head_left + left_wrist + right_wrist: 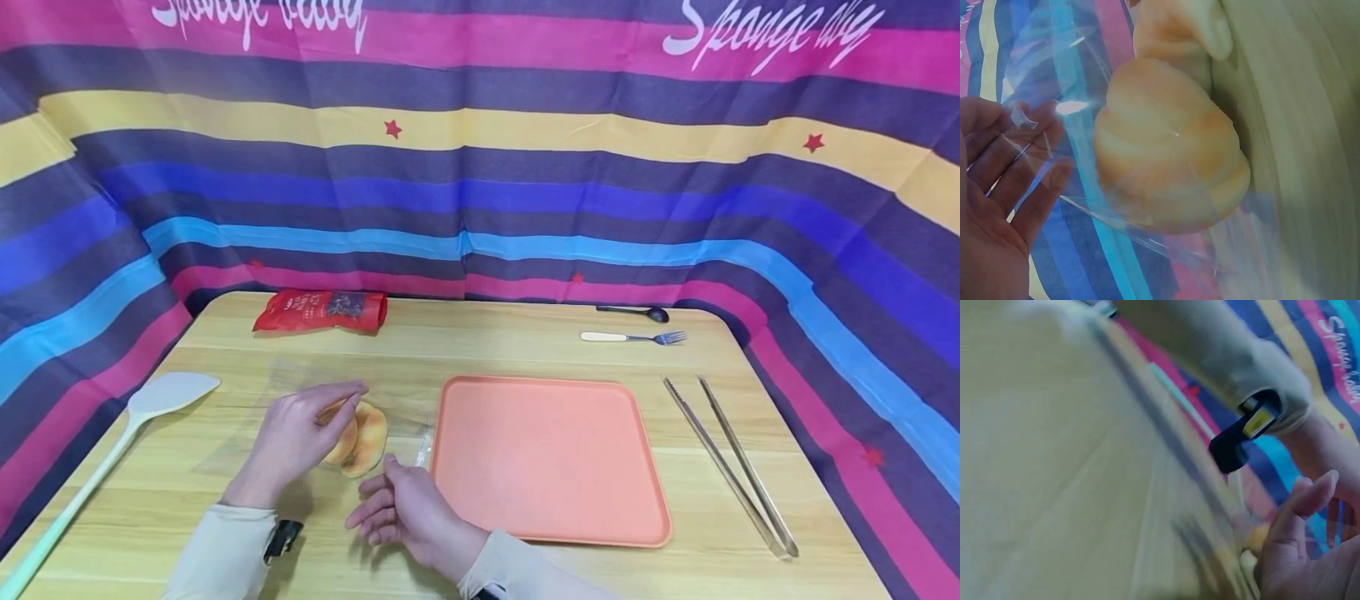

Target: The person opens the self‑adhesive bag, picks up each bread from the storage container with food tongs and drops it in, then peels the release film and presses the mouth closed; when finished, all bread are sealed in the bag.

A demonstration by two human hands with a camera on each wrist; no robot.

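Note:
Golden-brown bread pieces (370, 439) lie in a clear plastic bag (408, 423) left of the tray. My left hand (300, 433) reaches over them from the left, partly covering one. In the left wrist view its fingers are extended beside a rounded, lobed bun (1169, 150), and clear film stretches across the fingertips; whether they touch the film I cannot tell. Another bread piece (1175, 28) shows behind that bun. My right hand (412, 508) hovers near the bag's right end, palm turned left, fingers loosely bent around nothing. The right wrist view shows that hand (1310, 550) only partly.
A pink tray (551, 462) sits right of the bag, with metal tongs (731, 467) beyond it. At the back lie a red packet (322, 312), a black spoon (633, 313) and a fork (633, 337). A pale green-handled spatula (112, 458) lies along the left.

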